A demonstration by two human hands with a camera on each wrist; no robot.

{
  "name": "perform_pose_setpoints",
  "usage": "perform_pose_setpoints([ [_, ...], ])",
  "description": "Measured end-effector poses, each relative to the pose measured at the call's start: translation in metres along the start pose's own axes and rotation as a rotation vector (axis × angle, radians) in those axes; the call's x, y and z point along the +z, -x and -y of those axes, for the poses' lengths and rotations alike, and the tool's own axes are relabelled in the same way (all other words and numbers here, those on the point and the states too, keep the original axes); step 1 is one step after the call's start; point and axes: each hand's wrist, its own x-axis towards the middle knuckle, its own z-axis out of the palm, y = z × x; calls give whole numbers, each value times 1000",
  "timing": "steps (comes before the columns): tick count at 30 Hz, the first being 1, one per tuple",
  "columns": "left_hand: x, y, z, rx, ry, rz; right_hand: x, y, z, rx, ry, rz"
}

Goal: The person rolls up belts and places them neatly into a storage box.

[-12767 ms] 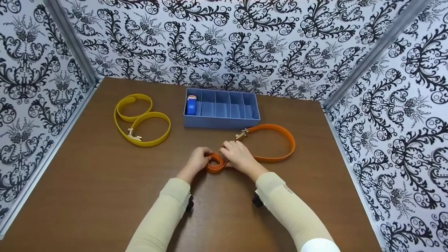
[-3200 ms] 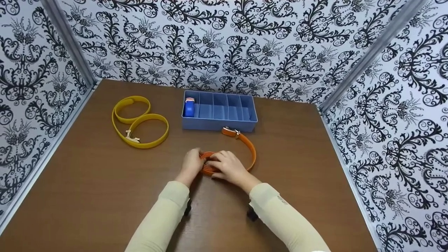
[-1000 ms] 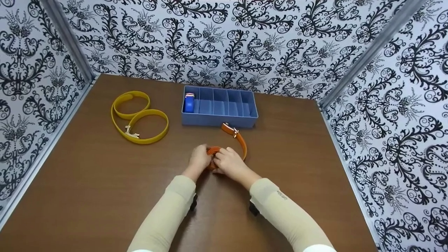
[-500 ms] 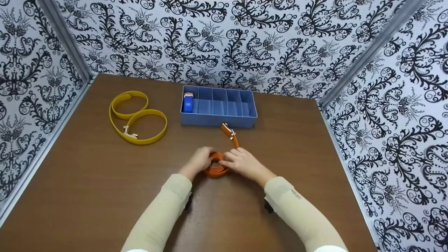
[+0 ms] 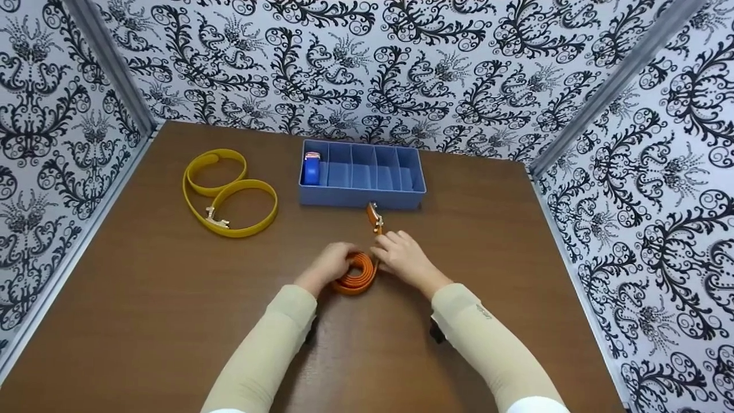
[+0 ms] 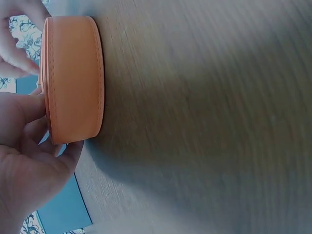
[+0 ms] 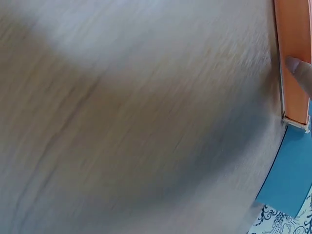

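An orange belt [image 5: 348, 288] stands on its edge on the table, most of it wound into a flat coil. My left hand [image 5: 331, 264] grips the coil's left side; in the left wrist view, that hand [image 6: 29, 165] has its fingers at the coil's upper edge and lower end. My right hand [image 5: 406, 261] holds the short unwound stretch right of the coil. The thumb [image 7: 303, 75] lies against the strap [image 7: 295, 36] in the right wrist view. Beyond the fingers, the metal buckle [image 5: 377, 221] points toward the box, its end close to the front wall.
A blue compartment box [image 5: 361, 198] stands at the back, with a rolled blue belt [image 5: 311, 171] in its leftmost compartment. On the left lies a loosely looped yellow belt [image 5: 241, 232] with a metal buckle [image 5: 217, 218]. Patterned walls [image 5: 367, 69] enclose the table's back and sides.
Over these seconds the coil has grown and the loose orange stretch has shortened, drawing the buckle leftward. Lately the right hand has slid along the strap toward the buckle. The yellow belt stays put.
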Motion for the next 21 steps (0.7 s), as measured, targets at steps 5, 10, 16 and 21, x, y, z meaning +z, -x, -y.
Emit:
perform_pose_setpoints([
  [5,1,0,0,0,12,-7,-4,-2,7,7,0,-5],
  [10,1,1,1,4,10,-5,-8,5,20,5,-20,3],
  [16,-1,2,1,-23,11,1,-17,15,25,39,-112,80],
  [21,-1,1,1,-33,8,20,-21,22,18,62,-114,194],
])
